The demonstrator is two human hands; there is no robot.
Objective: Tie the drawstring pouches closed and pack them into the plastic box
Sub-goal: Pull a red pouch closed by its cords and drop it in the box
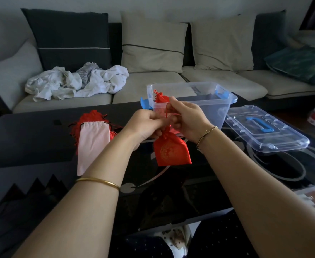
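A pale sofa (153, 84) stands behind the dark glossy surface (32, 138). Against its back lean a dark cushion (69, 38), a beige cushion (153, 43) and a second beige cushion (223, 43). A crumpled heap of white clothes (74, 81) lies on the left seat. A teal cushion (298, 62) rests at the right end.

The red pouch (172, 150) is shiny cloth, the box (205, 101) and lid (268, 131) clear smooth plastic, the dark worktop (41, 138) glossy and reflective.

Left hand (147, 122) & right hand (187, 116) pinch red pouch (171, 149) drawstring w/ plastic box (205, 107) behind.
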